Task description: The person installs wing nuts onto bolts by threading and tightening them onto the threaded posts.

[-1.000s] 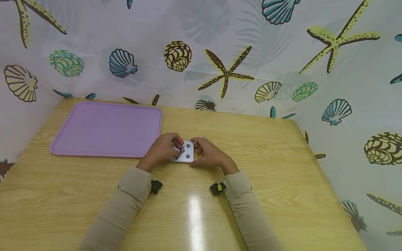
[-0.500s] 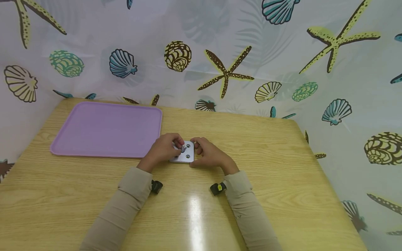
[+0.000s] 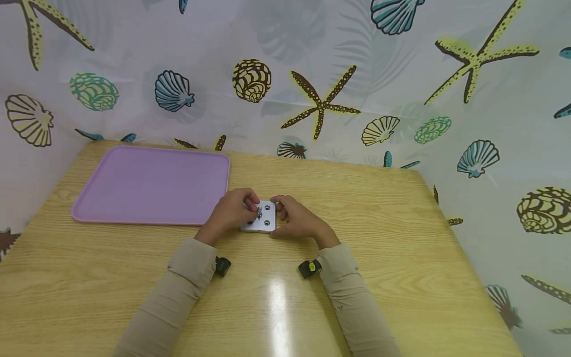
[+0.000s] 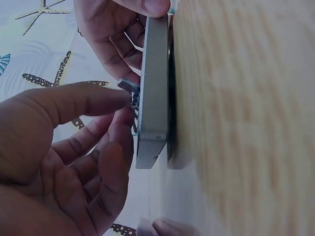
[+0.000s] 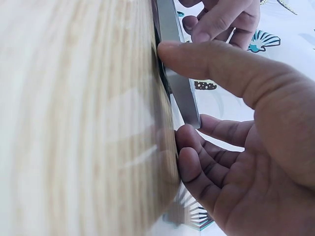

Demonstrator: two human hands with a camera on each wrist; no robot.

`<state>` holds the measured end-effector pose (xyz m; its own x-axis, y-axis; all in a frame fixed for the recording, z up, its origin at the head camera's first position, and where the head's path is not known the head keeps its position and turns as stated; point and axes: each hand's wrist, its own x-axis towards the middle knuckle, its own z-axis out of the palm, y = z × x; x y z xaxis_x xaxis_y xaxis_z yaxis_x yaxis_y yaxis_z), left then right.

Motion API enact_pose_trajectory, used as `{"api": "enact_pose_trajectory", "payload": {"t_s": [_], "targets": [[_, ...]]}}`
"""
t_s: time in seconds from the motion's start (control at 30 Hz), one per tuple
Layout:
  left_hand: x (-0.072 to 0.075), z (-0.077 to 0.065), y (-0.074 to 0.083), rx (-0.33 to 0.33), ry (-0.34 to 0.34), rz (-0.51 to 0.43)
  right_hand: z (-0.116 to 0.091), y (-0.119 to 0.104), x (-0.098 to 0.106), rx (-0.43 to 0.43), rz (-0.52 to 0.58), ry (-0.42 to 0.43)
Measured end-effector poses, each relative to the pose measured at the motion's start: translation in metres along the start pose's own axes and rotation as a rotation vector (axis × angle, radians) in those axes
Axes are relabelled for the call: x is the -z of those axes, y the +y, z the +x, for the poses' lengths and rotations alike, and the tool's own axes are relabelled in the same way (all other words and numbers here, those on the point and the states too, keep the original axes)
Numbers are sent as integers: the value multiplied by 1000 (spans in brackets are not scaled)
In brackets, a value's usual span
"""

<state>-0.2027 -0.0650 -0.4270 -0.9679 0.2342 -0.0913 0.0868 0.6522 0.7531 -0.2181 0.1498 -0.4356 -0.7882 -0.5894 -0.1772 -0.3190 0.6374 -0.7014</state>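
Observation:
A flat silver metal plate (image 3: 270, 215) with holes lies at the middle of the table, and a small wing nut (image 3: 259, 212) stands up from its face. My left hand (image 3: 233, 209) is at the wing nut from the left, thumb and fingers curled about it. In the left wrist view, the thumb tip touches the wing nut (image 4: 129, 86), and the fingers lie partly behind it. My right hand (image 3: 298, 219) grips the plate from the right, thumb on the near edge and a fingertip at the far corner. The left hand hides the plate's left part.
A purple tray (image 3: 153, 221) lies on the wooden table (image 3: 366, 223) to the left, close to my left hand. Behind and at the sides hangs a white cloth (image 3: 209, 44) printed with shells and starfish. Dark wrist cameras (image 3: 310, 268) sit under both cuffs.
My left fingertips have shifted slightly around the wing nut, and more of it shows now. The right hand and the plate keep their place.

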Motion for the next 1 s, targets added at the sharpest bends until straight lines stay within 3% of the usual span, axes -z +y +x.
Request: {"api": "enact_pose_trajectory", "payload": {"t_s": [0.3,0.77,1.0], "targets": [[-2,-2,1,-21,-37,2,0,2,0,19,9,-3],[-1,-2,1,-11,47,14,-2,-3,1,4,-9,-2],[-1,-2,2,1,14,-6,-2,-2,1,5,-3,-5]]}}
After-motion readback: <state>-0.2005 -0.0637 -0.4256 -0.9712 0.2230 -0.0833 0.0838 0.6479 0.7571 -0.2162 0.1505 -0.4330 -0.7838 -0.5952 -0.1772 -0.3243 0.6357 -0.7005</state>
